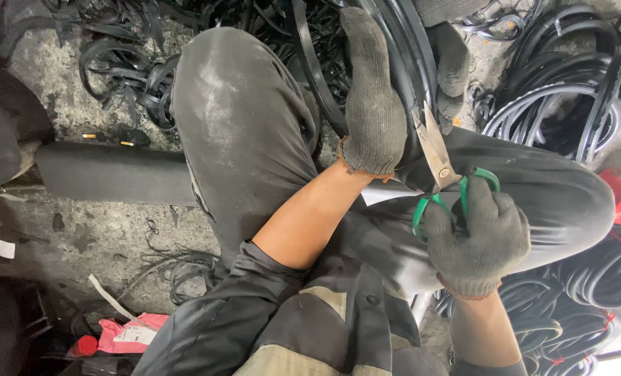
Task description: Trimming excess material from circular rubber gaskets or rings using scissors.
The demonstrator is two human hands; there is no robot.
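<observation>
My left hand, in a dirty grey knit glove, grips a wide black rubber ring held upright between my knees. My right hand, also gloved, holds green-handled scissors with their metal blades slightly apart and pointed up at the ring's edge, just right of my left palm. Part of another gloved hand or fingers shows behind the ring at the top.
My grey trouser legs fill the middle. Piles of black rubber strips and rings lie at top left, at the right and lower right. A dark block lies on the concrete floor; pink packaging sits bottom left.
</observation>
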